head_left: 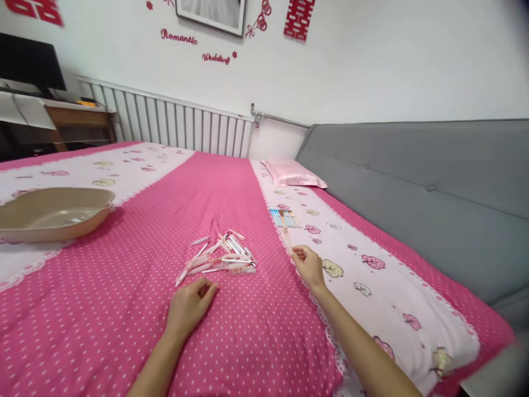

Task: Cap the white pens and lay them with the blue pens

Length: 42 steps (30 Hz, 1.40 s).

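Note:
My right hand (309,267) pinches the near end of a slim brush (286,234) with a pale, see-through handle and a brown tip. The brush points away from me, its tip over a row of thin blue-and-white sticks (276,217) lying side by side on the bed. My left hand (190,303) rests on the pink dotted cover, fingers loosely bent, thumb apart, holding nothing visible. Just beyond it lies a loose pile of slender sticks (225,259), white, pinkish and dark-tipped, some seemingly in clear sleeves. Their exact kind is too small to tell.
A beige plastic basin (88,218) stands on the bed at the left. Farther back lies a pink pillow (291,172) by the grey padded headboard (413,176). A white radiator (173,118) runs along the wall; a desk (78,113) with a monitor (31,60) is at far left.

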Available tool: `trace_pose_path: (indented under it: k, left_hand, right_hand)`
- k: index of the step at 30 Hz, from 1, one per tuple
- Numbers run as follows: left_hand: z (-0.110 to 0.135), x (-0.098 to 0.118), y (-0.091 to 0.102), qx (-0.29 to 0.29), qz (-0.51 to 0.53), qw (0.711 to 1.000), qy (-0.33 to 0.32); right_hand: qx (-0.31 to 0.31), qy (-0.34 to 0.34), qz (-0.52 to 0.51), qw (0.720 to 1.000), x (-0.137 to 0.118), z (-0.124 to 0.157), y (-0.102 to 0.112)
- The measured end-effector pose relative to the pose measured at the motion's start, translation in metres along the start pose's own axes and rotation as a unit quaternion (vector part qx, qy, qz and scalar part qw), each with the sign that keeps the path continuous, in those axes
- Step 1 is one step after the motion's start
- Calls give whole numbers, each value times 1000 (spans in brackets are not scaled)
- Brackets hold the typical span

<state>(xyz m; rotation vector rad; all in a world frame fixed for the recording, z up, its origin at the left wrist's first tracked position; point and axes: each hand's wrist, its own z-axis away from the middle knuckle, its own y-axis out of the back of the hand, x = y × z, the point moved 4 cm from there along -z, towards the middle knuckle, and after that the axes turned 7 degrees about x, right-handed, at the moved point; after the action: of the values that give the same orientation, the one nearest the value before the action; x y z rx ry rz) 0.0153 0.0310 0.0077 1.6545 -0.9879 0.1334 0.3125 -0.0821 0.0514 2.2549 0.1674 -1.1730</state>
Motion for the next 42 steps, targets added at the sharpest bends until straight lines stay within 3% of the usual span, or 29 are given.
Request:
trace_pose_path:
  k: [7,11,18,30,42]
  left_hand:
    - [1,0,-1,-7,-47,999,-2]
    - [1,-1,-4,-13,-75,997,2]
    - [0,-2,-10,-28,-118,992,18]
    - [0,-3,-15,-40,-140,989,33]
    - [5,-8,-20,-16,-126,991,37]
  right_hand:
    - [79,-73,91,990,67,-58,20]
    - [100,-133,124,978,96,-81,15]
    - [83,-218,153,960,134,-103,-3]
    - [82,-255,194,944,149,-135,-34]
    - [87,-275,228,930,164,-158,-56]
